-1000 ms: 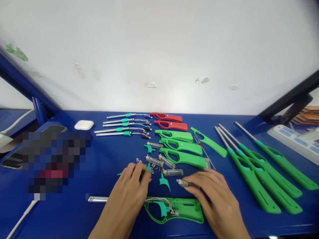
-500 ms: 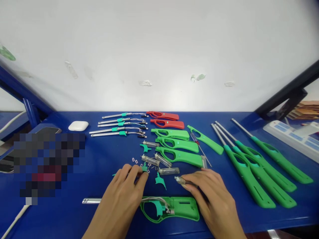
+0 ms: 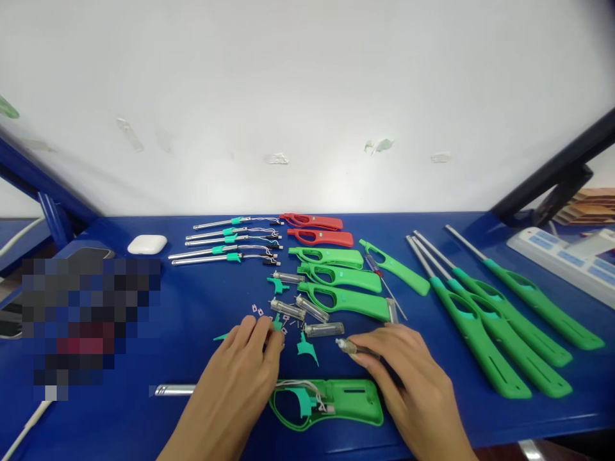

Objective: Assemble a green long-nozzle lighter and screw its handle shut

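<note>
My right hand (image 3: 408, 378) pinches a clear lighter fuel tank (image 3: 346, 346) by its body, the pale valve end pointing left. My left hand (image 3: 245, 358) reaches over the loose small parts, fingers curled together and fingertips hidden; what they hold I cannot make out. Below both hands lies an opened green lighter half-shell (image 3: 350, 400) with a teal trigger (image 3: 302, 401), wires and a metal tube (image 3: 173, 390) in it. My left forearm covers part of that tube. Between the hands are another teal trigger (image 3: 307, 347) and a clear fuel tank (image 3: 324, 330).
Behind are green shells (image 3: 343, 301), red shells (image 3: 327, 238), a screwdriver (image 3: 387, 285) and several metal tubes with wires (image 3: 216, 250). Assembled green lighters (image 3: 485, 339) lie right, near a power strip (image 3: 562, 259). A white case (image 3: 147, 244) and a blurred-out area are left.
The view has shifted slightly. My left fingers have moved a little over the small parts; my right hand keeps the fuel tank in nearly the same place.
</note>
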Motion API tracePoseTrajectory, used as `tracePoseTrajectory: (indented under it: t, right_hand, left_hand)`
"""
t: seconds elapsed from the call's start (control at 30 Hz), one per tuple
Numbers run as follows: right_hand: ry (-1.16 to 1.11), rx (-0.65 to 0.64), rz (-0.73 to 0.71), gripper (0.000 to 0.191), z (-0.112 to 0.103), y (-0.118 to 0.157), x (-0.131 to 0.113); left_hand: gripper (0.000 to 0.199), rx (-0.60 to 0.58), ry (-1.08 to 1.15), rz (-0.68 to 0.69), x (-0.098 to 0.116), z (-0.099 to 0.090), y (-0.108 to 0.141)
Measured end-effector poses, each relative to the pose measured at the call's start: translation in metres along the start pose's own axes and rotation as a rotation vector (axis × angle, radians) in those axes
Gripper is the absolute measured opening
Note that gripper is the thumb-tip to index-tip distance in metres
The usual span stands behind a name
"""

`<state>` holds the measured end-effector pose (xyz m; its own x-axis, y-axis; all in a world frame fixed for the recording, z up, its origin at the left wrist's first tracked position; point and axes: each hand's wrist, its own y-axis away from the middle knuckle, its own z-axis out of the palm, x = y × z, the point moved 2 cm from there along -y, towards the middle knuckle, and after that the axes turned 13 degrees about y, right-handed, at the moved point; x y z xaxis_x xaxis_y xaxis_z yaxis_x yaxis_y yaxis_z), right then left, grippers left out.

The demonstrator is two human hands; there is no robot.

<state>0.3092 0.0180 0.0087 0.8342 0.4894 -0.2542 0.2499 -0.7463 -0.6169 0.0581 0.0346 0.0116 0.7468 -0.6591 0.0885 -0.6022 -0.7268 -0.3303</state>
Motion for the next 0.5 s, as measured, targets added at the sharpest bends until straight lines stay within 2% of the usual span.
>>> tracePoseTrajectory:
  t: [0.1,0.2,0.33,0.5]
  right_hand:
    - [-0.011,-0.005,-0.02,0.016,0.0,0.0,0.0]
    - [0.002,-0.014,-0.05,0.026,0.0,0.0,-0.001]
    - [0.016,-0.04,-0.068,0.026,0.001,0.0,-0.002]
    - [-0.007,-0.066,-0.061,0.02,0.001,-0.001,-0.004]
  left_hand:
    - [0.034,0.05,0.046,-0.048,0.005,-0.002,-0.005]
    - [0.029,0.103,0.15,-0.103,0.009,-0.006,-0.008]
    - [0.014,0.234,0.467,-0.266,0.011,-0.012,-0.006]
    - [0.007,0.295,0.761,-0.484,0.019,-0.014,-0.005]
